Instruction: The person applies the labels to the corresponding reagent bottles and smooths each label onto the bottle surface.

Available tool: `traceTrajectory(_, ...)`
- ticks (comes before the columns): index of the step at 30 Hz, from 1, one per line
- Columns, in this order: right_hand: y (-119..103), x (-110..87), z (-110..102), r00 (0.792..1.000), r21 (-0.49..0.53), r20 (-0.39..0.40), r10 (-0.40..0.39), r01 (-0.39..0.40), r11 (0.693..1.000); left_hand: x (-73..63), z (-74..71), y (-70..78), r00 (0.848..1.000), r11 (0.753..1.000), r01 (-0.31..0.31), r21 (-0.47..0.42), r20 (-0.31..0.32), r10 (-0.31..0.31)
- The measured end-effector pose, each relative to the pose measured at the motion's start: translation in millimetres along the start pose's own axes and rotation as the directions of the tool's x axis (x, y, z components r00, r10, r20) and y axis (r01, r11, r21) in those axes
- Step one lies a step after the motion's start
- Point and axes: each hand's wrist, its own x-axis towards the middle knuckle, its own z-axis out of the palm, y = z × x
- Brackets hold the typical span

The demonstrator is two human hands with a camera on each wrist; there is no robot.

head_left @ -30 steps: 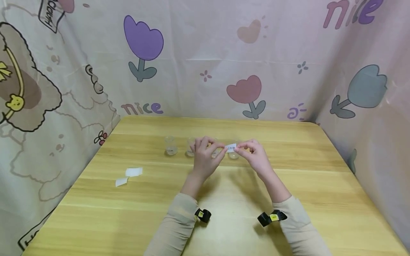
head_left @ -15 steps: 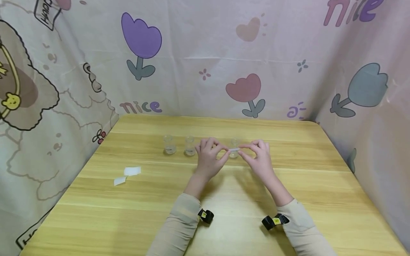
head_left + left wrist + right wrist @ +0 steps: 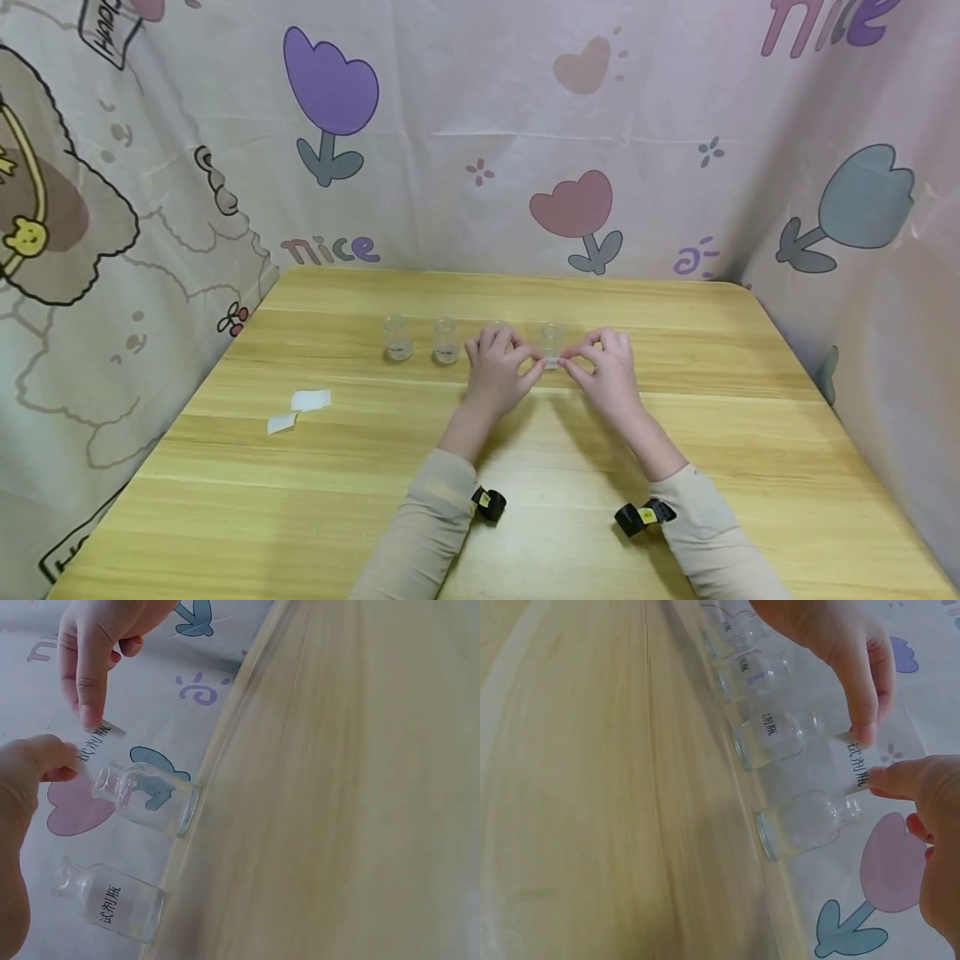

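A small white label (image 3: 552, 363) with black printed characters is stretched between my two hands. My left hand (image 3: 498, 375) pinches one end between thumb and forefinger, and my right hand (image 3: 606, 375) pinches the other. Right behind it stands a small clear glass bottle (image 3: 552, 335), the rightmost in a row, which bears no label in the right wrist view. In that view the printed label (image 3: 857, 763) is near the bottle's neck. The neighbouring bottle (image 3: 772, 739) carries a matching label; in the head view my left hand partly hides it.
Two more labelled bottles (image 3: 397, 338) (image 3: 446, 341) stand further left in the row. Two white paper pieces (image 3: 311, 400) (image 3: 282, 423) lie at the left of the wooden table (image 3: 337, 525). A printed curtain (image 3: 450, 100) hangs behind the table and along its sides.
The label has turned from facing up, through nearly edge-on, and has come down in front of the rightmost bottle. Both hands shifted slightly right with it, still pinching its ends.
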Motion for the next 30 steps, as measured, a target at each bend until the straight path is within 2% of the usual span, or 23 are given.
traceTrajectory(6, 3, -0.2, 0, 0.995, -0.038, 0.072, 0.066, -0.063, 0.997, 5.9, 1.8, 0.8, 0.995, 0.989, -0.029, 0.146, 0.101, 0.014)
traceTrajectory(10, 5, 1.5, 1, 0.988, -0.079, 0.114, 0.108, -0.099, 0.992, 11.3, 3.2, 2.5, 0.986, 0.979, -0.03, 0.203, 0.167, -0.004)
traceTrajectory(14, 8, 3.9, 5, 0.986, -0.133, 0.125, 0.11, -0.093, 0.987, 17.5, 4.6, 3.4, 0.975, 0.967, -0.027, 0.253, 0.222, -0.03)
traceTrajectory(19, 10, 6.4, 9, 0.985, -0.191, 0.137, 0.102, -0.075, 0.979, 23.8, 6.0, 2.6, 0.957, 0.957, -0.034, 0.287, 0.286, -0.052)
traceTrajectory(30, 13, 9.0, 13, 0.979, -0.228, 0.159, 0.124, -0.085, 0.97, 29.0, 11.7, 1.1, 0.922, 0.962, -0.015, 0.271, 0.375, -0.091)
